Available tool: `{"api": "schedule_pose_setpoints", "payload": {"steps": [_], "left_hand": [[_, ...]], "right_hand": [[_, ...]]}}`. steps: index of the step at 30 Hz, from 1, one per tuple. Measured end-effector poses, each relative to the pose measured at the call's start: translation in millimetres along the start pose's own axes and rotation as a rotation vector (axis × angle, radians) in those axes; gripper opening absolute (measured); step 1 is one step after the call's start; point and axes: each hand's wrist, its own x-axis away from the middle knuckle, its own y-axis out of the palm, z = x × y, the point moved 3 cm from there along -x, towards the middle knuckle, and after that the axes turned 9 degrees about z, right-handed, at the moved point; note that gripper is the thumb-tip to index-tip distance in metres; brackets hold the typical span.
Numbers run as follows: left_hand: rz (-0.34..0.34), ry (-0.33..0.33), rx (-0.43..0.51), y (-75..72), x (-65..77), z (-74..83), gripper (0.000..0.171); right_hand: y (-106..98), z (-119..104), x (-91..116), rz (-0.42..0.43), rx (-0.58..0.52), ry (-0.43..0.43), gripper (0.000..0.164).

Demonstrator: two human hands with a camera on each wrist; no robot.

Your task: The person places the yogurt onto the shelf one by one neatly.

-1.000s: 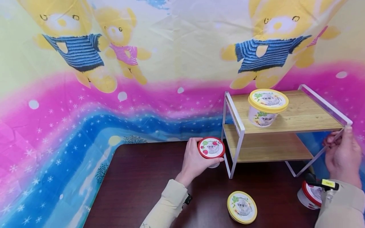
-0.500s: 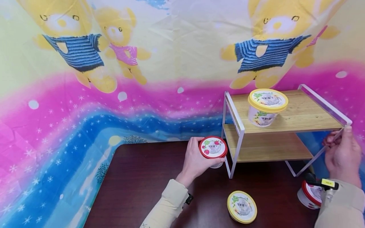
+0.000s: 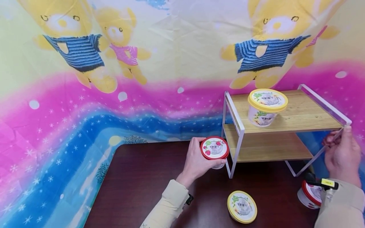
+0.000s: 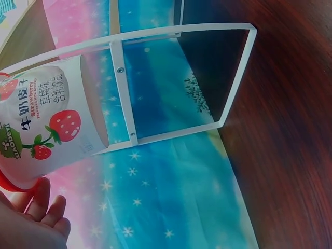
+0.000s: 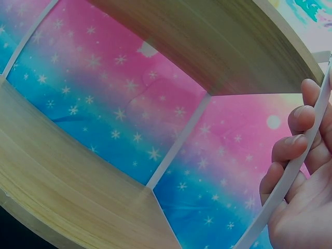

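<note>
My left hand (image 3: 196,161) grips a tub with a red lid (image 3: 215,148) and strawberry print, lifted beside the left leg of a two-tier shelf (image 3: 302,117). In the left wrist view the tub (image 4: 57,114) appears tilted in front of the shelf's white side frame (image 4: 127,93). At the shelf's right front corner, my right hand (image 3: 342,152) holds the white metal upright. Its fingers (image 5: 290,148) curl round that upright in the right wrist view. A yellow-lidded tub (image 3: 266,107) stands on the top board.
A second yellow-lidded tub (image 3: 242,207) stands on the dark wooden table (image 3: 137,183) in front of the shelf. Another red-lidded tub (image 3: 309,196) is partly hidden by the right forearm. A cloth printed with bears (image 3: 176,63) hangs behind.
My left hand has moved slightly to the right with the red-lidded tub, closer to the shelf's left leg. The right hand keeps its hold on the upright.
</note>
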Motion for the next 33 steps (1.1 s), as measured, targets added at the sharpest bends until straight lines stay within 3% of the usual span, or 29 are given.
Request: {"api": "schedule_pose_setpoints", "payload": {"steps": [22, 33], "left_hand": [[-0.046, 0.072, 0.007, 9.2, 10.3, 12.3, 0.092], [-0.060, 0.096, 0.022, 11.9, 13.2, 18.3, 0.094]], "right_hand": [[0, 2, -1, -0.021, -0.033, -0.005, 0.043], [0, 1, 0, 0.008, -0.018, 0.010, 0.043]]}}
